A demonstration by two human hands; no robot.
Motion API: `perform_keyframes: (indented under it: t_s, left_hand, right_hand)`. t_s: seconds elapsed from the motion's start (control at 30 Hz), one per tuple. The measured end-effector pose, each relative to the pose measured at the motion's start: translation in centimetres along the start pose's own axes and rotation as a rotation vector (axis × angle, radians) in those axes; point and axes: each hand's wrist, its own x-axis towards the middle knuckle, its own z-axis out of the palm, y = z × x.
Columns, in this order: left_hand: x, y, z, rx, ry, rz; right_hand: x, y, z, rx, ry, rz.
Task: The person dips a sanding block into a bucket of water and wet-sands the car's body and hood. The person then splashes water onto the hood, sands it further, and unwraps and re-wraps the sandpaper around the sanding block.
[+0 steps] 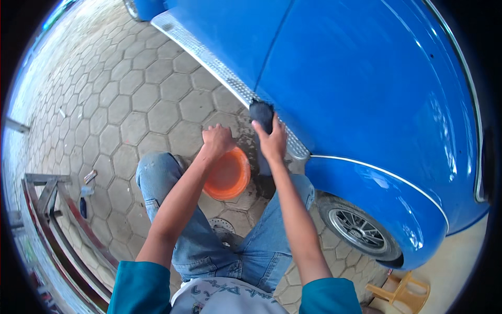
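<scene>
My right hand (273, 140) grips a dark, wet-looking wad (261, 115), cloth or sponge, I cannot tell which. It is held at the edge of the silvery patterned running board (219, 68) of a blue car (355, 78), just below the door seam. Next to the far rim of an orange bucket (228, 192), my left hand (218, 137) has its fingers curled in. Whether anything is inside them is hidden. Cloudy liquid fills part of the bucket, which stands on the paving between my knees.
Hexagonal paving (149, 97) spreads to the left, with a damp patch by the bucket. A car wheel (361, 227) is at the right, near a yellow plastic stool (402, 293). A rusty metal frame (68, 225) stands at the lower left, near small litter (90, 176).
</scene>
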Motion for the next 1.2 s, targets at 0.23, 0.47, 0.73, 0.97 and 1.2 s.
perform_keyframes:
  t_s: [0.23,0.47,0.73,0.97,1.2]
  left_hand:
    - [-2.9,-2.9,-2.6,-0.142,0.024,-0.054]
    - [-5.6,-4.3,-6.5,-0.335,0.156,0.016]
    - [-9.1,-8.9,-9.8,-0.471,0.294,-0.115]
    - [-10.5,-12.4,-10.3,-0.592,0.340,-0.242]
    - [-10.5,-12.7,-11.2,-0.661,0.297,-0.207]
  right_hand:
    - [-0.3,-0.5,3.3,-0.059,0.034,-0.189]
    - [13.1,-15.1,-10.1,-0.601,0.711,-0.618]
    - [19.5,-12.8,7.0,-1.249,0.616,-1.094]
    - [20.6,-3.8,16.2,-1.343,0.023,-1.260]
    - [29.5,-25.6,17.5,-1.103,0.370,-1.148]
